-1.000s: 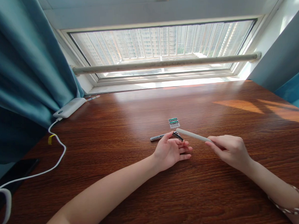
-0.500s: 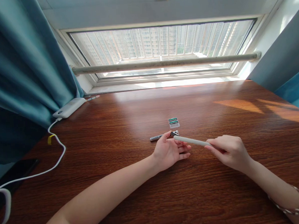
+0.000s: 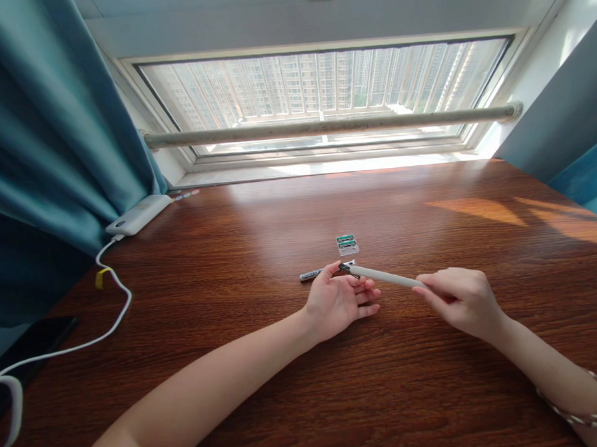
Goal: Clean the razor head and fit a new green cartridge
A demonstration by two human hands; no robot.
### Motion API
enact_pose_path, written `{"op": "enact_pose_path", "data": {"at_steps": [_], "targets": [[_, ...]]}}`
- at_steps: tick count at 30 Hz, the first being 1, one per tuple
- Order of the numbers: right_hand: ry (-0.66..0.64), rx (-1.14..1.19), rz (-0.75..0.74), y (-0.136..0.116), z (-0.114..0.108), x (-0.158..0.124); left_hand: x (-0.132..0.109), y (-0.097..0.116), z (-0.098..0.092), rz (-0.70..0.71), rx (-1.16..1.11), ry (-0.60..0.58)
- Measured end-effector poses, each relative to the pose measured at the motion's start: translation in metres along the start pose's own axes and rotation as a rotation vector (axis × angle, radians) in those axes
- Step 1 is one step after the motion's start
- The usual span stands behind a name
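Note:
My left hand [image 3: 335,306] lies palm up with its fingers apart, holding nothing. Just behind its thumb a razor [image 3: 308,275] with a grey and black handle lies on the table, partly hidden by the hand. My right hand [image 3: 460,302] pinches one end of a slim, pale grey-white stick [image 3: 389,277]. The stick's other end reaches left, over the fingertips of my left hand. A dark piece shows at that end, overlapping the razor's head; I cannot tell which of the two it belongs to. Beyond the razor sits a clear case of green-striped razor cartridges [image 3: 347,244].
The brown wooden table [image 3: 247,393] runs back to a window with a horizontal rail [image 3: 323,127]. A white power bank [image 3: 140,215] with a white cable [image 3: 127,306] lies at the left, by a blue curtain [image 3: 63,116]. A dark flat device [image 3: 39,337] lies at the left edge.
The stick's left end has shifted slightly right and up, and a dark piece now shows there instead of the plain rounded tip. My left hand has barely moved.

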State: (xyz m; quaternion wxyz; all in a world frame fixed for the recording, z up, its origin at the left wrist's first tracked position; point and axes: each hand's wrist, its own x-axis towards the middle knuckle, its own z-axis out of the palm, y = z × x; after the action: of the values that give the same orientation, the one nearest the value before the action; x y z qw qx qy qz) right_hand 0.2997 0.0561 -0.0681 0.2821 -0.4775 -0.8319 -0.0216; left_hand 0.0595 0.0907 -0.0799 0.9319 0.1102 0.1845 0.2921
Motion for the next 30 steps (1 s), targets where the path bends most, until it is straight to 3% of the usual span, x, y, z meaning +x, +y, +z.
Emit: {"op": "enact_pose_path", "data": {"at_steps": [15,30], "targets": [[0.082,0.015,0.047,-0.004,0.0039,-0.0012,-0.0005,-0.0012,0.0006,-0.006,0.053,-0.008],[0.071,0.017,0.036,-0.0067,0.0076,-0.0022,0.001,-0.0022,0.0019,0.0,0.071,0.011]]}}
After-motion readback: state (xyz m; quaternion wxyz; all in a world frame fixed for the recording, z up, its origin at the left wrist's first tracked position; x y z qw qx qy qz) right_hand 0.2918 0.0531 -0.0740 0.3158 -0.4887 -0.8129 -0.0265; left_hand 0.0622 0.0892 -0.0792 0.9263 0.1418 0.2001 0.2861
